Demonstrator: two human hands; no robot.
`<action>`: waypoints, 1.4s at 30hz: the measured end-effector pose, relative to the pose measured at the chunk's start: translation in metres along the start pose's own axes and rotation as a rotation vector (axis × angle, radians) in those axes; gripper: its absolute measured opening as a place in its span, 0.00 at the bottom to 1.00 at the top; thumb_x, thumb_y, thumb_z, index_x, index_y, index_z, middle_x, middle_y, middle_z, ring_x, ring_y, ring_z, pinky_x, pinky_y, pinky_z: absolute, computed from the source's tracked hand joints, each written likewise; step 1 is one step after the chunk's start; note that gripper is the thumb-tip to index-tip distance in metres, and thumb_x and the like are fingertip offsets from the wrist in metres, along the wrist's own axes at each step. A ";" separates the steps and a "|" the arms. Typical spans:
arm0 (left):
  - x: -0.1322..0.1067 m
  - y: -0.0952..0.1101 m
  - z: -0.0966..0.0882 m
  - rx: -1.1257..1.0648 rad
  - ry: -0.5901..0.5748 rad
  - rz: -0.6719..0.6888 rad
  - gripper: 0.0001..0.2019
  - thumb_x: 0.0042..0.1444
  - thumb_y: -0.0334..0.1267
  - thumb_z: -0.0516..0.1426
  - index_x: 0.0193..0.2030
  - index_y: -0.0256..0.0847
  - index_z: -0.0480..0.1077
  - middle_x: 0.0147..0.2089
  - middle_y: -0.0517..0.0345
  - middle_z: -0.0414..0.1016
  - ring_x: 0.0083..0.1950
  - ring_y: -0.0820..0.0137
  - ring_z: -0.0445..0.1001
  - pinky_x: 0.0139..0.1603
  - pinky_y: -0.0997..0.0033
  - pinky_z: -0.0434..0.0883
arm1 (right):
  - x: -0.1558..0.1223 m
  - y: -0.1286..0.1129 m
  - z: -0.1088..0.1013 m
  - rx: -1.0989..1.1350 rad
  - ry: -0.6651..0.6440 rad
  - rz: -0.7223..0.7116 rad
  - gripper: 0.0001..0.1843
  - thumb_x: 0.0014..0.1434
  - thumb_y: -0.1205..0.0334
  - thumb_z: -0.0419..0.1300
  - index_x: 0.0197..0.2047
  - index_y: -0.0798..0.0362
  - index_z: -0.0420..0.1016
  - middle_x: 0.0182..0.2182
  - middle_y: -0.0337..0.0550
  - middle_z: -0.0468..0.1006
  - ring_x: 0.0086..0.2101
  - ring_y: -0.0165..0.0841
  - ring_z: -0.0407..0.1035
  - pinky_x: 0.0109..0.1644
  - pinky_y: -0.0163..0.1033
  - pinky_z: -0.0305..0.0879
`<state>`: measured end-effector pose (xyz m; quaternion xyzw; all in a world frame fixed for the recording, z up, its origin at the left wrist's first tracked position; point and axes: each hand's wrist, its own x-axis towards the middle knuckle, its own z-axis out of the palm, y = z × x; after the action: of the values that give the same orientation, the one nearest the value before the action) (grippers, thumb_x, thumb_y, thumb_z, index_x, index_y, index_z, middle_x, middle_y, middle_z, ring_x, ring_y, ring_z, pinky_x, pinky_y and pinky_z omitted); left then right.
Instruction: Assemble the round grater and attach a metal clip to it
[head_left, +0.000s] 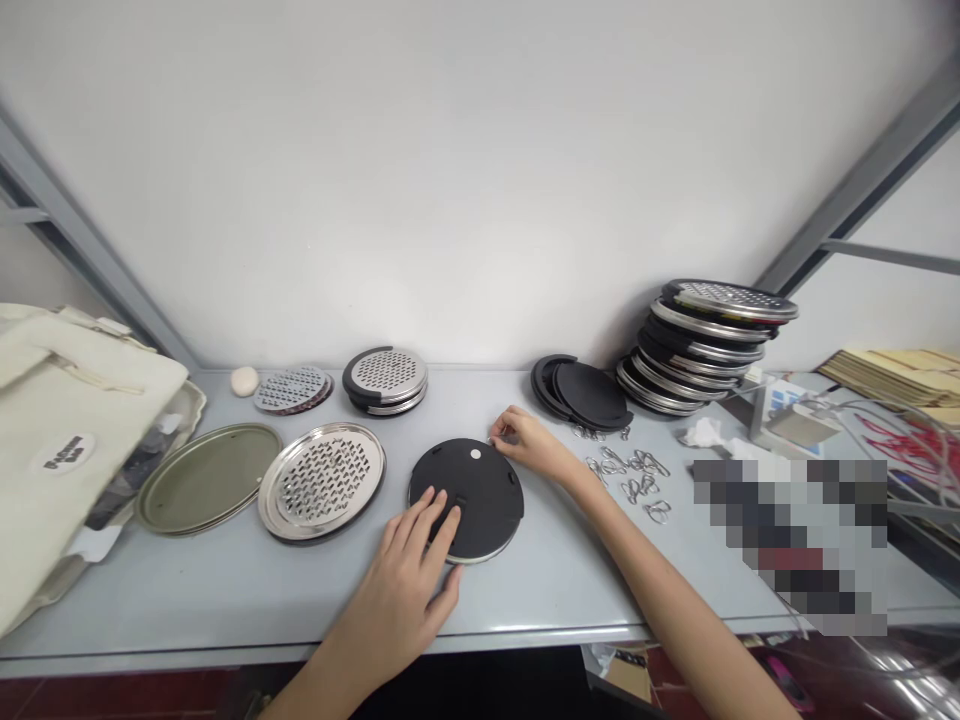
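Black round plastic disc (480,480) lies flat on grey surface (225,590), centre front. Left hand (416,560) spread wide, pressing disc's near edge. Right hand (525,445) pinched narrow at far rim (whether holding anything, cannot tell). Risks: one-sided press tilts or slides disc; loose silver wire clips (634,475) near forearm get swept.

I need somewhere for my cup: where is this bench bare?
Bare: the front strip of the table before the plain tray and perforated disc; the back gap between the small grater stack and black lids. Crowded: the black disc with the left hand on it and right hand at its far edge, the wire clips right of it, the tall stack behind.
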<state>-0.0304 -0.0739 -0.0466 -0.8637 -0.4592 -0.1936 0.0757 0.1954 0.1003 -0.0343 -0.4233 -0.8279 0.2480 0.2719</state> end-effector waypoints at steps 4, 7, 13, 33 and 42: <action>0.001 -0.001 0.000 0.003 -0.001 0.002 0.26 0.62 0.34 0.50 0.67 0.34 0.55 0.67 0.42 0.58 0.69 0.54 0.54 0.61 0.53 0.64 | 0.001 0.001 -0.005 0.180 0.140 0.034 0.02 0.52 0.67 0.59 0.32 0.53 0.70 0.34 0.43 0.70 0.37 0.35 0.66 0.46 0.42 0.62; 0.002 0.000 -0.001 0.007 -0.004 -0.002 0.26 0.62 0.34 0.50 0.67 0.34 0.55 0.67 0.43 0.58 0.69 0.54 0.54 0.61 0.53 0.64 | 0.003 0.000 -0.010 0.344 0.150 0.091 0.02 0.53 0.64 0.56 0.32 0.53 0.68 0.32 0.42 0.72 0.34 0.33 0.67 0.42 0.41 0.63; 0.000 0.001 -0.001 0.010 -0.003 -0.010 0.26 0.62 0.34 0.50 0.67 0.35 0.55 0.67 0.44 0.58 0.69 0.54 0.55 0.60 0.53 0.64 | 0.001 -0.017 -0.019 0.566 0.087 0.130 0.09 0.59 0.55 0.55 0.33 0.52 0.65 0.25 0.37 0.71 0.27 0.29 0.63 0.35 0.37 0.59; -0.002 0.000 0.005 -0.047 0.014 -0.219 0.31 0.62 0.45 0.52 0.69 0.37 0.49 0.72 0.38 0.45 0.69 0.51 0.53 0.60 0.54 0.63 | -0.024 -0.015 -0.055 0.610 -0.878 0.276 0.15 0.56 0.51 0.64 0.30 0.56 0.73 0.25 0.35 0.71 0.21 0.22 0.62 0.33 0.34 0.66; 0.002 0.001 -0.004 -0.031 0.021 -0.164 0.31 0.61 0.43 0.54 0.68 0.36 0.51 0.67 0.43 0.58 0.65 0.53 0.61 0.60 0.53 0.65 | -0.020 -0.012 -0.042 0.604 -0.680 0.215 0.18 0.57 0.47 0.63 0.30 0.55 0.71 0.26 0.37 0.73 0.28 0.27 0.66 0.34 0.34 0.63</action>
<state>-0.0301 -0.0745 -0.0418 -0.8222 -0.5243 -0.2153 0.0510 0.2257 0.0850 -0.0005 -0.3035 -0.7121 0.6294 0.0691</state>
